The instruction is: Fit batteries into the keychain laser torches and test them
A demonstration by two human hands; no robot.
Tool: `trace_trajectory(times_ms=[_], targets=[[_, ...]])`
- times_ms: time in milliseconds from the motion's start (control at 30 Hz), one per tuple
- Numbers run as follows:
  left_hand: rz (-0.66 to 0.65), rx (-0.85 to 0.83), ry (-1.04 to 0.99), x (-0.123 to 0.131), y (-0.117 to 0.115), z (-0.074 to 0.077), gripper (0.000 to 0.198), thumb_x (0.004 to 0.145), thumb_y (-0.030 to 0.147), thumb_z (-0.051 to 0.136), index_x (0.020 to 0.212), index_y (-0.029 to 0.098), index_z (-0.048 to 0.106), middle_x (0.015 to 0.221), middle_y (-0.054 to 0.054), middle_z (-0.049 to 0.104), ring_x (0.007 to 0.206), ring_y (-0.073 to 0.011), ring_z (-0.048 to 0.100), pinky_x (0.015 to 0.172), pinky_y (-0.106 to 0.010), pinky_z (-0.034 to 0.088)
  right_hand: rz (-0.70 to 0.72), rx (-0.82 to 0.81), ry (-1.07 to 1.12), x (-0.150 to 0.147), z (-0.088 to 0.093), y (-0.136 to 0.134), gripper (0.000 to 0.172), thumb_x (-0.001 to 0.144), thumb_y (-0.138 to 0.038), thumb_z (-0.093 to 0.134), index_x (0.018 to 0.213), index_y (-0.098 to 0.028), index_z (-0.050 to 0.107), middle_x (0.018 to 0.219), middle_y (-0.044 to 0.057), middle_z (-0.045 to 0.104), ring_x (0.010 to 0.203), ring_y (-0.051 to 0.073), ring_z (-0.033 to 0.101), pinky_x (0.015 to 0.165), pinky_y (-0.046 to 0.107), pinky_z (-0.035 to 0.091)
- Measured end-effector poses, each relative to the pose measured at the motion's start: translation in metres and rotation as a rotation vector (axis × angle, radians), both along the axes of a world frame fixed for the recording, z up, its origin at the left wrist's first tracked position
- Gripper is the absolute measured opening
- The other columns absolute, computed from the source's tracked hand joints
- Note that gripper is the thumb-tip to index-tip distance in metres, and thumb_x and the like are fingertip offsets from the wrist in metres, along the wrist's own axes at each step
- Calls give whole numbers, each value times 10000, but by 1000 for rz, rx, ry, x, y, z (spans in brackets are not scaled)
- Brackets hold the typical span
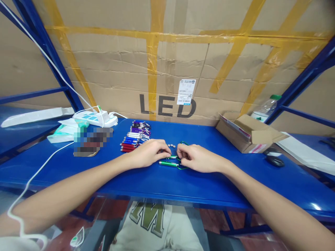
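Observation:
My left hand (151,152) is closed, with its thumb and fingertips at the left end of a small green keychain flashlight (172,157). At the other end of it, my right hand (200,157) is closed in a pinch; its fingers hide what they hold. A second green flashlight (168,164) with a green carabiner (182,168) lies just nearer to me. Another green loop (184,143) shows behind my right fingers. Several button cells (171,145) lie on the blue table beyond my hands. Left of them is a row of flashlights (132,140) in red, blue, silver, purple and black.
A power strip (95,118) with white cables and a tissue pack (68,129) stand at the left, near a blurred-out object (91,141). At the right are an opened cardboard box (247,134), a bottle (267,106) and a black mouse (274,160). A large taped carton (167,69) forms the back.

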State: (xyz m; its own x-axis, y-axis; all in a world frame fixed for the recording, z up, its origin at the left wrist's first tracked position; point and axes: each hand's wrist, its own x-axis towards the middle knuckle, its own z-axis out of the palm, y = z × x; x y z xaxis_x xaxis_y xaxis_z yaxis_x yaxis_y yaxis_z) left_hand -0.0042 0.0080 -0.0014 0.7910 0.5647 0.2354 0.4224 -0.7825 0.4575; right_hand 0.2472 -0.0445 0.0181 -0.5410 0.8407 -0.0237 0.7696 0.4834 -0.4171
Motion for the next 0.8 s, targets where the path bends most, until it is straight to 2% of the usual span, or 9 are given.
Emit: trace_trajectory(times_ms=[400, 600, 800], targets=[[-8, -10, -9, 0, 0, 0, 159, 1030, 316, 722, 1096, 208, 818, 1056, -45, 762, 977, -221, 718, 879, -310, 497, -75, 45, -53, -1, 0, 1, 110, 882, -176, 587, 966, -241, 558, 807, -12, 663, 707, 174, 575, 633, 291, 314], [-23, -7, -7, -1, 0, 2, 150, 1027, 293, 722, 1085, 198, 822, 1035, -49, 765, 949, -217, 718, 859, -303, 499, 9, 93, 13, 5, -7, 7, 111, 898, -119, 572, 917, -226, 598, 901, 10, 686, 781, 176, 593, 687, 283, 366], [-35, -34, -4, -1, -1, 4, 140, 1018, 282, 733, 1075, 197, 829, 1010, -45, 766, 898, -202, 714, 828, -290, 495, 49, 114, 99, 6, -9, 8, 166, 905, -78, 550, 974, -216, 613, 940, 13, 694, 764, 164, 590, 716, 282, 398]])
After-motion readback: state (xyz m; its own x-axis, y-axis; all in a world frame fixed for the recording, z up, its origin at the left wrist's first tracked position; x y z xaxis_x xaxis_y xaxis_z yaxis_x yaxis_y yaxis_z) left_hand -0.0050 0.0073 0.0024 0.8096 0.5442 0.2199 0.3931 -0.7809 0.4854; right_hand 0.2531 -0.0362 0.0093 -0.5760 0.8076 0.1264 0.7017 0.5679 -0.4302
